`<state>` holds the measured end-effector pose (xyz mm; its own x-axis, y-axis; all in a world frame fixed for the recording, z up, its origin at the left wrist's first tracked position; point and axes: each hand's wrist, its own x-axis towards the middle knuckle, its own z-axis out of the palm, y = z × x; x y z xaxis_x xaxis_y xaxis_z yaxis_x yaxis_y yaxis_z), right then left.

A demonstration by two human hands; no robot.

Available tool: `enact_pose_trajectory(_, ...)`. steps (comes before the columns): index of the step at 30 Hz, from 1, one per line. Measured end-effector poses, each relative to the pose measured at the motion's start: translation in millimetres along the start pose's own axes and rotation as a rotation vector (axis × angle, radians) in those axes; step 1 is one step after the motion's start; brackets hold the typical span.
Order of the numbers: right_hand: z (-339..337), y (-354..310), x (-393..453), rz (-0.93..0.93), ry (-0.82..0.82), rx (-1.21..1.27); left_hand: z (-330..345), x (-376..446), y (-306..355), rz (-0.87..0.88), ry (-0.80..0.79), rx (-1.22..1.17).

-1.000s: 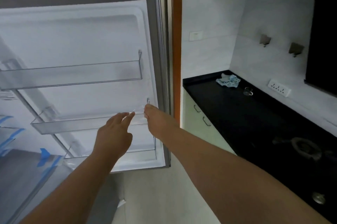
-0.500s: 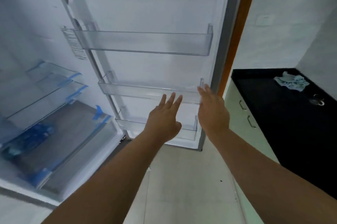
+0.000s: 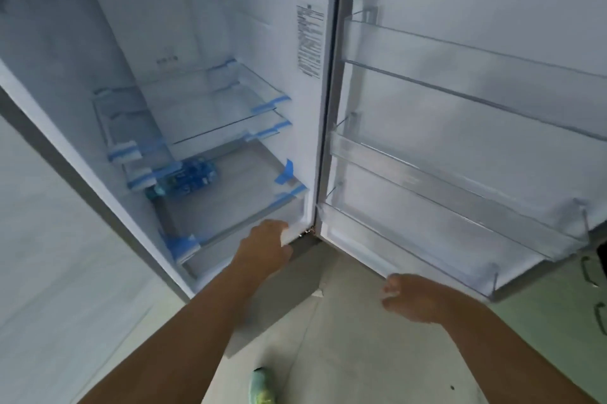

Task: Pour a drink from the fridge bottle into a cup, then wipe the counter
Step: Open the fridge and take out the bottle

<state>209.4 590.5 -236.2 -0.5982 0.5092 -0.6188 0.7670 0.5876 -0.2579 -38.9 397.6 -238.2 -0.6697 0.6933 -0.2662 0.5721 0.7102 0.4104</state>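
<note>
Bottle (image 3: pixel 184 179) lies beyond left hand (image 3: pixel 264 247)

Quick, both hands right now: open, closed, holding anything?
Left hand: reaching into the open fridge, at the front edge of the bottom drawer; its fingers are hidden, so cannot tell.
Right hand: fingers loosely curled, holding nothing, below the fridge door.

place: home kitchen | evidence: open fridge (image 3: pixel 230 42) with door shelves (image 3: pixel 460 81); cabinet handles (image 3: pixel 588 272); tiled floor (image 3: pixel 345 354)
</note>
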Motion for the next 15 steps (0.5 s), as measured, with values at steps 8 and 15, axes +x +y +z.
enact_pose_trajectory(8, -14.4, -113.8, 82.4, -0.151, 0.195, 0.003, -58.2, 80.2, -127.4, -0.370, 0.017, -0.037)
enact_pose_trajectory(15, -25.7, -223.5, 159.4, -0.319, 0.207, -0.002, -74.7, 130.7, -178.3, -0.518, 0.092, -0.056)
